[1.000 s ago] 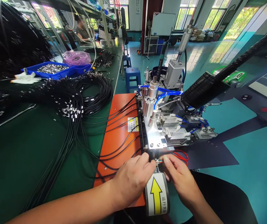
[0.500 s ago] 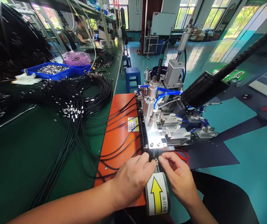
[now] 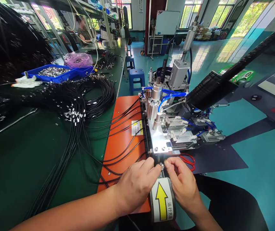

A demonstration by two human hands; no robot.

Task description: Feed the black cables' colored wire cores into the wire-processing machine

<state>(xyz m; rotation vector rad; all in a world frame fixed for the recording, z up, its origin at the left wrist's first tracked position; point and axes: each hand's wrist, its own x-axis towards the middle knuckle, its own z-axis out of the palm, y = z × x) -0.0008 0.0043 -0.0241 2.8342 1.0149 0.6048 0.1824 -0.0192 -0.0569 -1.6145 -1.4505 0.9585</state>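
Note:
My left hand [image 3: 139, 183] is closed at the front end of the machine [image 3: 160, 138], fingertips pressed together. Black cables [image 3: 114, 173] pass behind its wrist and knuckles; whatever the fingers hold is hidden. Facing it from the right, my right hand [image 3: 184, 179] pinches with thumb and forefinger, its other fingers curled. A small shiny metal piece [image 3: 162, 166] shows between the two sets of fingertips, on the narrow track. Whether either hand grips it I cannot tell. Just below lies a white label [image 3: 161, 200] with a yellow arrow, on a rounded part.
An orange plate [image 3: 125, 128] carries several cables left of the machine. Bundled black cables with metal ends [image 3: 77, 115] lie on the green table [image 3: 19, 160], near a blue tray [image 3: 55, 74] of small metal parts. Red wire [image 3: 189, 160] loops right. Another person [image 3: 84, 33] sits farther back.
Both hands stay at the same spot. The right fingertips have shifted very slightly right, and more of the small metal piece shows between the hands. The camera view has moved a little.

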